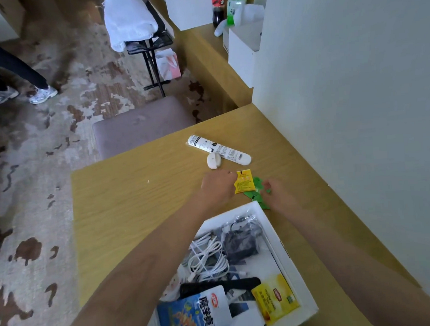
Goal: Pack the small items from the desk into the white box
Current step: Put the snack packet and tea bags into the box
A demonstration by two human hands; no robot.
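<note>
Left hand (219,185) seemingly pinches yellow sachet (244,183); Lipton pack (275,299) in box (232,211).

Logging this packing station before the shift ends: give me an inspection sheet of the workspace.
Surface: wooden desk beside wall.
Job's things: white box, partly filled; tube and round cap on desk.
Clutter: nothing seen.
Hands: left hand pinches yellow sachet; right hand grips green packets.
Cables: white cable coiled inside box.
Surroundings: stool, carpet, bottles on far counter.
</note>
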